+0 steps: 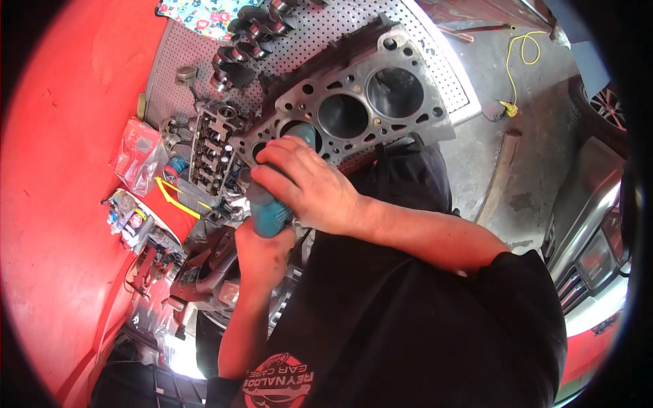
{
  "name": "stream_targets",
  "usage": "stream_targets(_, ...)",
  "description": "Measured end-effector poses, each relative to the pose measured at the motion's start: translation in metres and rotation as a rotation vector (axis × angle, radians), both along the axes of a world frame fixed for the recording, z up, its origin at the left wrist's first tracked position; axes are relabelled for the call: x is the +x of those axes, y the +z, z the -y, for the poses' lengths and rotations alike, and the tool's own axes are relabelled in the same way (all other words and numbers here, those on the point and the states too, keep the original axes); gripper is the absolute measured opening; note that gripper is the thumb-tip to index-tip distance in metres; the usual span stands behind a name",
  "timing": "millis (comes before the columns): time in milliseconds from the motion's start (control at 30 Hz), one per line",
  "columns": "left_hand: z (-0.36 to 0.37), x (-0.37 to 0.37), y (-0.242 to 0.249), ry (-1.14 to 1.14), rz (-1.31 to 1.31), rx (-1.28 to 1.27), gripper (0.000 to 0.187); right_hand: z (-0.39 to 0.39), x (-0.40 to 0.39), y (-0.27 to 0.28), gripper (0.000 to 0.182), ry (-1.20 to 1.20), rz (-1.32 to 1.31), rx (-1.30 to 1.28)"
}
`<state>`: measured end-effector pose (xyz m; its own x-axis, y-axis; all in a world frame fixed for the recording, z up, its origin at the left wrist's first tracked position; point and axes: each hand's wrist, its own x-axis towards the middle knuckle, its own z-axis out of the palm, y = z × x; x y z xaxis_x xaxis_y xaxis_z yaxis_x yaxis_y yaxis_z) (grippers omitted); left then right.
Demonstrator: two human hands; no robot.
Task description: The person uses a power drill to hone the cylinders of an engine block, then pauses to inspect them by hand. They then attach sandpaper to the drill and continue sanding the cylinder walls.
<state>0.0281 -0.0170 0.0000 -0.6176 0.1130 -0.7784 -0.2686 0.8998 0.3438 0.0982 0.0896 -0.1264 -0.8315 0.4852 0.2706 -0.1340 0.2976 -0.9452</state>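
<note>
In the head view, my left hand (262,258) is closed around the lower end of a teal power drill (267,212). My right hand (306,178) wraps over the drill's upper body, its fingers curled around it. The drill's far end overlaps a cylinder bore of a grey engine block (350,143); whatever is fitted at its tip is hidden. Two other large round bores (343,115) lie in plain sight to the right, and another is partly covered by my right hand.
A perforated metal bench top (326,34) carries a crankshaft (245,44), a piston (185,76) and a cylinder head (211,153). A floral cloth (204,17) lies at the back. A red wall (68,170) rises on the left. Cars stand at right and lower left. A yellow cord (513,75) lies on the floor.
</note>
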Motion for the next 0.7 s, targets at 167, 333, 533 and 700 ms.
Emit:
stream_targets(167,0.001,0.01,0.039,0.076,-0.01,-0.004,0.006,0.005,0.0,0.028,0.05,0.009,-0.085,0.045)
stream_targets(333,0.008,0.017,0.055,0.152,-0.016,-0.002,0.011,0.006,0.001,0.045,0.051,0.012,-0.117,0.041)
stream_targets(533,0.011,0.022,0.065,0.166,-0.02,0.026,0.023,0.008,0.004,0.052,0.05,0.036,-0.133,0.064)
stream_targets(700,0.018,0.024,0.07,0.139,-0.044,0.037,0.041,0.01,0.003,0.059,0.05,0.036,-0.147,0.081)
